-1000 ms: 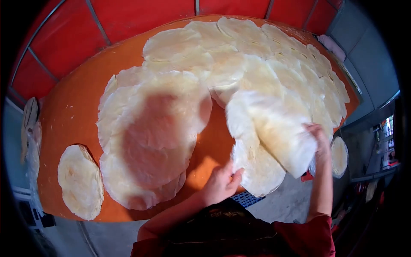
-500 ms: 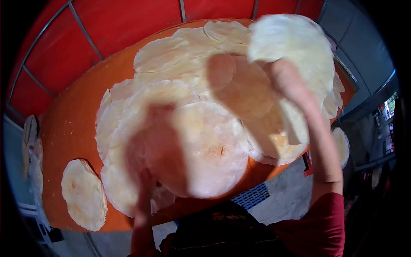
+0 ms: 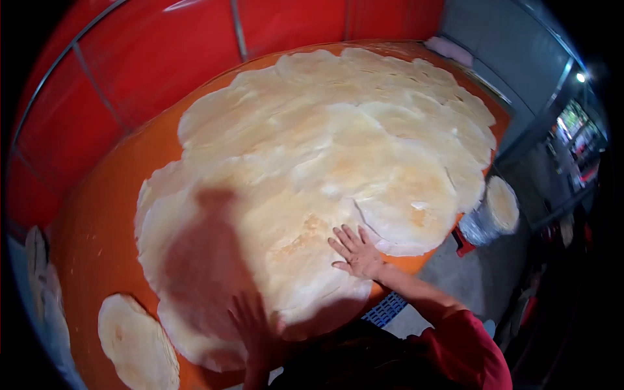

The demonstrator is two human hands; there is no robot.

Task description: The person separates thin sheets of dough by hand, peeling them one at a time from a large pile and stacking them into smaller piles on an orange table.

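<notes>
Thin round flatbread sheets (image 3: 312,149) overlap in a wide layer across an orange table (image 3: 97,227). On the near part of that layer, right of centre, my right hand (image 3: 357,253) lies flat with its fingers spread. My left hand (image 3: 250,322) rests at the near edge, in shadow, with its fingers apart and nothing held. Between the hands the sheets show a browned patch (image 3: 302,237). A separate stack of sheets (image 3: 138,344) sits at the near left of the table.
Red panels (image 3: 169,58) with metal bars stand behind the table. To the right, a wrapped stack of round sheets (image 3: 497,208) stands beyond the table edge. A blue plastic grid (image 3: 385,309) shows below the near edge. Plastic wrapping (image 3: 49,305) hangs at the left.
My right hand has come down from the upper right to the near sheets. The pale sheet blurred around it at the upper right now appears laid flat. The view has shifted.
</notes>
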